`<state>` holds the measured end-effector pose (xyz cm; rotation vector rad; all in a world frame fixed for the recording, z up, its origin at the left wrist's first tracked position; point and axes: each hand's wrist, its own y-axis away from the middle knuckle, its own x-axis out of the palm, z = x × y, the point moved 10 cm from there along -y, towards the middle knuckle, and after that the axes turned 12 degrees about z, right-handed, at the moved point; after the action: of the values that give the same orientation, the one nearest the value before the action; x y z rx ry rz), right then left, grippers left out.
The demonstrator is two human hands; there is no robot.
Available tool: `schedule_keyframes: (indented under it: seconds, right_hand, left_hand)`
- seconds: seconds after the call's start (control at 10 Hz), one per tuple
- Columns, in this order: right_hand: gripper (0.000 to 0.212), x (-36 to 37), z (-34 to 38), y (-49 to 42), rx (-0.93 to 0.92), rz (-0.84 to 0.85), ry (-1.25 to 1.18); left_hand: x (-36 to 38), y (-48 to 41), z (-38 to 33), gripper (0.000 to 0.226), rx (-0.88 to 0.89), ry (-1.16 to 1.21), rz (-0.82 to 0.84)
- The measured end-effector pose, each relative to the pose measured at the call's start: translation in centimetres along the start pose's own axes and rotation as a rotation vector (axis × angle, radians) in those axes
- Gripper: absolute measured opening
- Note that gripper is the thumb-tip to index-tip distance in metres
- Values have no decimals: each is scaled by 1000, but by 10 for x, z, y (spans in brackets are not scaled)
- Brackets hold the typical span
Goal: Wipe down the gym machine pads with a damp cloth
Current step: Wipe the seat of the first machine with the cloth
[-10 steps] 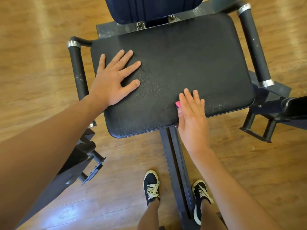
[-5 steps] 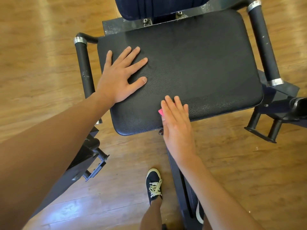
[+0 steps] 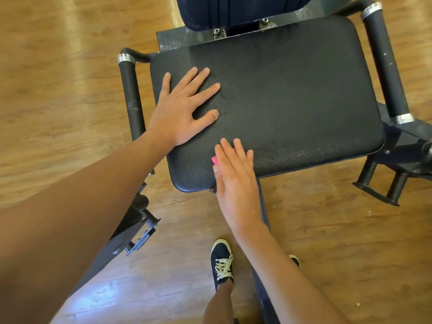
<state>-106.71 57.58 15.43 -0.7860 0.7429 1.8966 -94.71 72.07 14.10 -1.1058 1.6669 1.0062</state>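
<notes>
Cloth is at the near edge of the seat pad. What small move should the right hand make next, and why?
Probably slide the right hand and the pink cloth under it rightward along the seat pad. The cloth sits at the near edge, close to the flat left hand, while a wide bare stretch lies to its right.

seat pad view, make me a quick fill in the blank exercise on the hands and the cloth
1. The left hand lies flat, fingers spread, on the ____ seat pad.
2. The right hand presses a ____ cloth against the pad's near edge with straight fingers.
3. The floor around the machine is laid in ____ planks.
Missing words: black, pink, wood.
</notes>
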Motion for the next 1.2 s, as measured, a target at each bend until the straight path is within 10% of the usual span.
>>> schedule_keyframes:
  seconds: [0.8,1.2]
  right_hand:
    - [82,29,44,8,-38,23,79]
    - [64,27,32,14,53,-63,-27]
  left_hand:
    - [-1,2,-2,60,-10,-4,22]
    - [-1,0,-2,61,-16,1,27]
